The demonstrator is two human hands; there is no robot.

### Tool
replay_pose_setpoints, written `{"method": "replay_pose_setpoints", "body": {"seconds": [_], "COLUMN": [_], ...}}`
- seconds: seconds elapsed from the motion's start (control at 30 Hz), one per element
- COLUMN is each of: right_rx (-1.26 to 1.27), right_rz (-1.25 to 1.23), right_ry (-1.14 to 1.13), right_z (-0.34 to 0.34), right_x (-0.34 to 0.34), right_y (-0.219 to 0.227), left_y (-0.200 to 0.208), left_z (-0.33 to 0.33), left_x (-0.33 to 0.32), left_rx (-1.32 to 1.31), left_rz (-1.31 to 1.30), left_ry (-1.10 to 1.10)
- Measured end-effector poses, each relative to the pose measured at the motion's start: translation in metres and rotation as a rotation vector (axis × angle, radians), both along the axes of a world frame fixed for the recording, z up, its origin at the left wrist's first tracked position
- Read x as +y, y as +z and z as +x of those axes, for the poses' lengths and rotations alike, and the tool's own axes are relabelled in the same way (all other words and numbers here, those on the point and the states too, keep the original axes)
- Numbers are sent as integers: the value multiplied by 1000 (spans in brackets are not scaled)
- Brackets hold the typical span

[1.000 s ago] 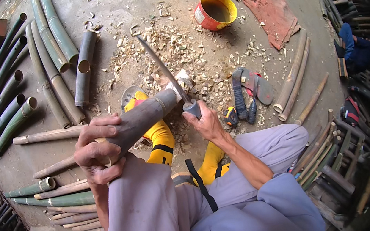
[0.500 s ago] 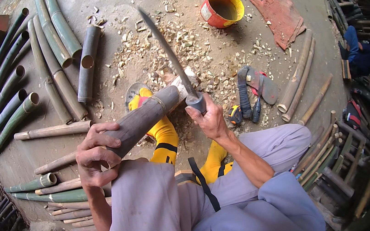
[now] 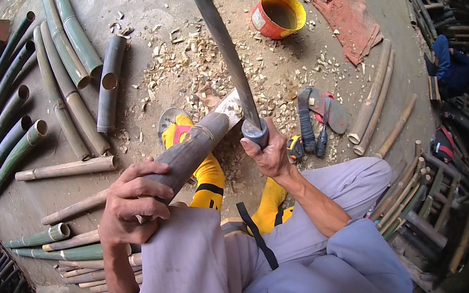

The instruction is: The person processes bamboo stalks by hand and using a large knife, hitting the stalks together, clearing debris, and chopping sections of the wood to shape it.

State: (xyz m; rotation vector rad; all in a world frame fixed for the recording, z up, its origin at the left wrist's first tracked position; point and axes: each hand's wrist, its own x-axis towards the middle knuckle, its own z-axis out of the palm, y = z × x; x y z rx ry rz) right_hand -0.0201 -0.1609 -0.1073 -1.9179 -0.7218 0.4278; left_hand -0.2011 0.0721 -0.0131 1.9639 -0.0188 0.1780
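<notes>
My left hand [image 3: 136,202] is wrapped round the near end of a thick grey-brown bamboo piece [image 3: 191,149], above my bent left knee. The bamboo slants away to the right, and its far end lies at a pale, hacked wooden block [image 3: 233,105]. In my right hand [image 3: 272,152] is a machete [image 3: 230,53], gripped by its round grey handle. Its long dark blade points away from me and stands just right of the block. The exact gap between blade and bamboo cannot be judged.
Wood chips [image 3: 189,64] litter the ground ahead. A red-and-yellow bucket [image 3: 278,15] stands beyond. Right of my hand lie a tape measure [image 3: 295,146], a dark-handled tool [image 3: 321,140] and a sandal [image 3: 333,112]. Bamboo poles [image 3: 13,159] spread at the left; more lie right.
The machete blade has swung to a more upright angle, pointing farther away. My left hand and the bamboo have shifted slightly, with the hand now farther right and more of the pale block showing.
</notes>
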Motion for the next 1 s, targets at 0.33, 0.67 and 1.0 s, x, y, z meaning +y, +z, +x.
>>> {"method": "replay_pose_setpoints", "body": {"seconds": [0.33,0.67,1.0], "right_rx": [517,-6,441], "right_rz": [-463,-45,-452], "right_ry": [67,65,34], "right_z": [17,1,16], "right_x": [-18,2,-14], "right_y": [-57,4,-28], "left_y": [-24,-23,-15], "left_z": [-25,-30,-22], "left_x": [11,4,3], "left_rx": [-11,-3,3], "left_rz": [-252,-68,8], "left_ry": [266,57,-20]}}
